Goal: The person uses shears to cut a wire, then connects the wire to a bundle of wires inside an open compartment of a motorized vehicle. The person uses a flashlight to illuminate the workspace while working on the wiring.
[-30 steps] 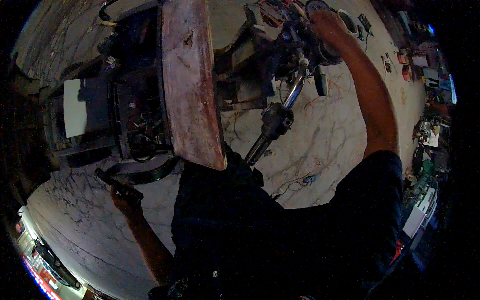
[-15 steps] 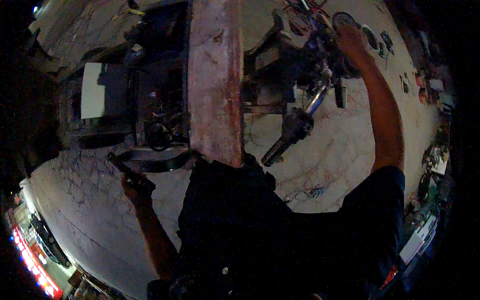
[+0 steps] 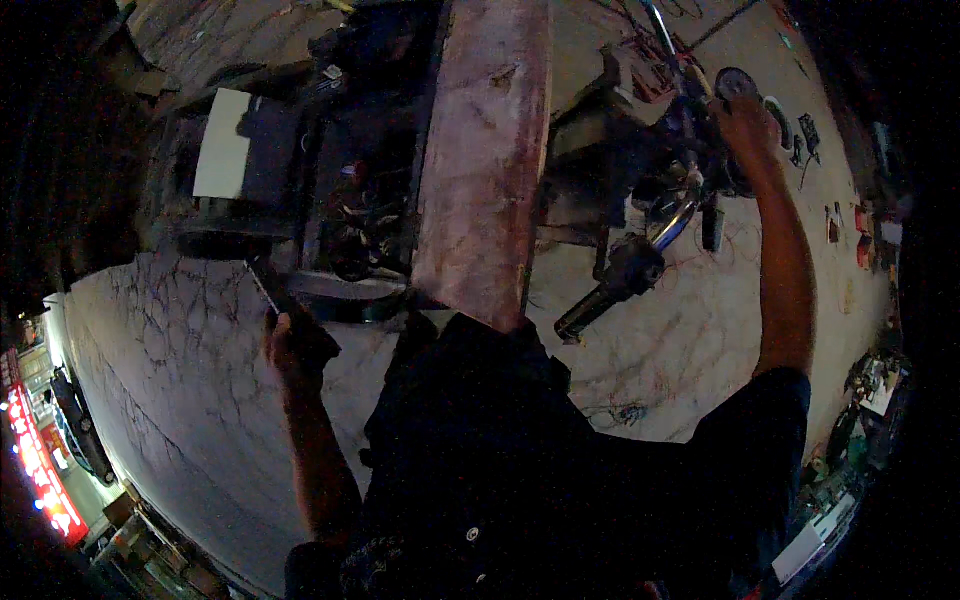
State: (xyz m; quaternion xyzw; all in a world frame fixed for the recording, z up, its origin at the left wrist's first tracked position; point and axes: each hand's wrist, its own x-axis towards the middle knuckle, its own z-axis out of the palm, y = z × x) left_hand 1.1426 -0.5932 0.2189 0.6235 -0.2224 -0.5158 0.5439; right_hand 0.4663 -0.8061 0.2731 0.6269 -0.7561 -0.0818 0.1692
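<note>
My left hand [image 3: 292, 350] is closed round a dark, slim, elongated object [image 3: 262, 284] with a pale edge; poor light hides its exact kind. It is held over the floor, left of my body. My right hand [image 3: 748, 125] reaches forward to the front assembly of a motorcycle, by the middle of its handlebar [image 3: 680, 220]. Its fingers are partly lost among dark parts, so their grip is unclear. The handlebar's black rubber grip [image 3: 588, 312] points back toward me, below a chrome bend. A round dark part [image 3: 735, 85] lies just beyond my right hand.
A worn reddish board [image 3: 485, 160] runs forward from my body. Left of it stands dark machinery with a white panel [image 3: 222, 145]. Thin wires [image 3: 625, 412] lie on the cracked floor [image 3: 190, 340]. Clutter [image 3: 875, 385] lines the right, and a lit red sign [image 3: 45, 465] glows far left.
The view has shifted, so the board and handlebar appear farther right. The object in my left hand has turned and shows a thin pale edge. My right hand stays at the handlebar assembly.
</note>
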